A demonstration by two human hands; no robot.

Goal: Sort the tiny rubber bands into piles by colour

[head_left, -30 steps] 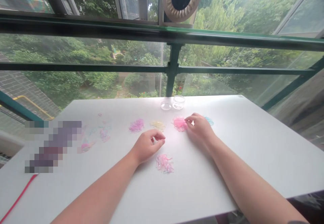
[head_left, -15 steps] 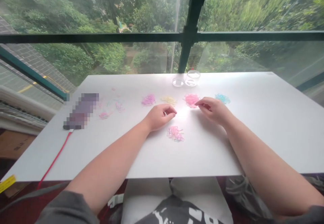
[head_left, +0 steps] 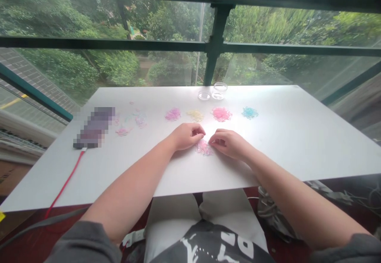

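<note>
A small loose pile of mostly pink rubber bands (head_left: 204, 148) lies on the white table in front of me. My left hand (head_left: 188, 137) rests at its upper left, fingers curled and the thumb close to the fingertips. From the right, my right hand (head_left: 228, 142) reaches the pile's edge, thumb and fingers pinched together. Anything between the fingertips of either hand is too small to make out. Behind my hands lie separate piles: purple bands (head_left: 173, 114), yellow bands (head_left: 195, 116), bright pink bands (head_left: 222, 114) and blue bands (head_left: 249, 112).
A clear round jar (head_left: 220, 91) and its clear lid (head_left: 204, 96) stand at the table's far edge. Scattered pale bands (head_left: 140, 121) lie at the left, beside a pixelated dark phone-like object (head_left: 97, 128) with a red cable (head_left: 66, 183). Windows rise behind the table (head_left: 297, 144).
My right hand has moved from the bright pink pile down and left to the mixed pile in front of me. My left hand stays about where it was. The view has shifted slightly.
</note>
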